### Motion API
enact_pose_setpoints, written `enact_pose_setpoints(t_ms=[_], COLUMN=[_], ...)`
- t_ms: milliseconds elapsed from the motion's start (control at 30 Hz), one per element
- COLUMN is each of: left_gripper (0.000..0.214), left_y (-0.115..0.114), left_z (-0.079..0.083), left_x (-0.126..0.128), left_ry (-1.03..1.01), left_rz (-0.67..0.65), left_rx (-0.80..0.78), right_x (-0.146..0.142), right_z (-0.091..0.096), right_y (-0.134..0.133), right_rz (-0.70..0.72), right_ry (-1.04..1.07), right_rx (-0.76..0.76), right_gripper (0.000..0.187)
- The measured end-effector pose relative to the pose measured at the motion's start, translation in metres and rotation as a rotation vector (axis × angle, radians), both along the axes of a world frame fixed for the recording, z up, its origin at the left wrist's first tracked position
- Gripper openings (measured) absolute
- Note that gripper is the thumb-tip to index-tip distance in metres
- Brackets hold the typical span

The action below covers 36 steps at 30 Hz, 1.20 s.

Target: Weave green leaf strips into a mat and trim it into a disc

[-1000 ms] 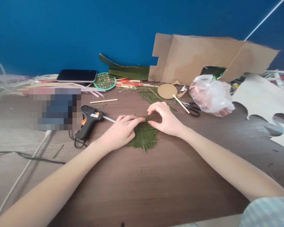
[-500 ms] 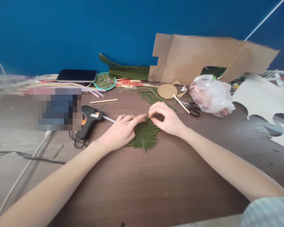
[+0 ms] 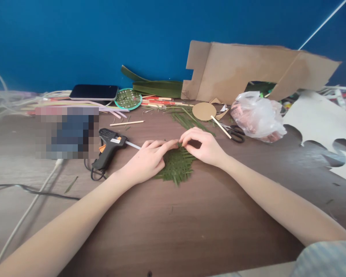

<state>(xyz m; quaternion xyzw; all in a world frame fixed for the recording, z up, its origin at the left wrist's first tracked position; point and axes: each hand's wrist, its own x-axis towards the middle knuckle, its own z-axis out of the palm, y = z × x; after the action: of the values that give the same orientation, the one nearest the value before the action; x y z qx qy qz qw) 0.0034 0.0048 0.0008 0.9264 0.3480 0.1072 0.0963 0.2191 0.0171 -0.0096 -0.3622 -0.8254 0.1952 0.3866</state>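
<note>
A small mat woven from green leaf strips (image 3: 177, 166) lies flat on the brown table (image 3: 190, 231). My left hand (image 3: 145, 161) rests on its left part, fingers stretched and pressing down at the far edge. My right hand (image 3: 203, 145) is curled at the mat's far edge, thumb and fingers pinched on a thin green strip. The fingertips of both hands nearly meet there.
A black glue gun (image 3: 108, 148) lies left of my hands, its cable trailing. Behind are scissors (image 3: 233, 132), a cardboard disc on a stick (image 3: 204, 111), loose green strips (image 3: 187, 119), a plastic bag (image 3: 256, 117), a phone (image 3: 93, 92), a round woven piece (image 3: 128, 99) and bent cardboard (image 3: 248, 69).
My right hand's fingers have closed in and slid slightly left along the mat's far edge. My left hand has stayed pressed on the mat.
</note>
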Motion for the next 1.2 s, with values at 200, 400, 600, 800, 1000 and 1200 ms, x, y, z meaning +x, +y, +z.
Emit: enact_pose_setpoints(t_ms=[200, 400, 600, 800, 1000, 1200], left_gripper=[0.058, 0.057, 0.058, 0.058, 0.057, 0.056], left_y=[-0.0002, 0.0000, -0.0006, -0.0008, -0.0001, 0.0000], left_z=[-0.0003, -0.0010, 0.0001, -0.0009, -0.0023, -0.0018], left_x=[0.0002, -0.0002, 0.0000, 0.0000, -0.0005, -0.0002], left_ry=[0.007, 0.005, 0.007, 0.012, 0.027, 0.028], left_rz=[0.016, 0.002, 0.003, 0.017, -0.006, 0.001], left_rx=[0.003, 0.019, 0.021, 0.009, 0.049, 0.045], right_x=[0.0000, -0.0016, -0.0010, -0.0004, -0.0009, -0.0001], right_z=[0.0016, 0.0007, 0.0002, 0.0002, -0.0001, -0.0018], right_y=[0.0001, 0.0002, -0.0004, 0.0008, 0.0005, 0.0008], right_rz=[-0.022, -0.065, -0.067, -0.027, -0.014, -0.026], right_ry=[-0.050, -0.071, -0.079, -0.099, -0.078, -0.063], right_rx=[-0.029, -0.066, -0.072, -0.025, -0.024, -0.057], right_gripper=[0.014, 0.014, 0.020, 0.013, 0.012, 0.012])
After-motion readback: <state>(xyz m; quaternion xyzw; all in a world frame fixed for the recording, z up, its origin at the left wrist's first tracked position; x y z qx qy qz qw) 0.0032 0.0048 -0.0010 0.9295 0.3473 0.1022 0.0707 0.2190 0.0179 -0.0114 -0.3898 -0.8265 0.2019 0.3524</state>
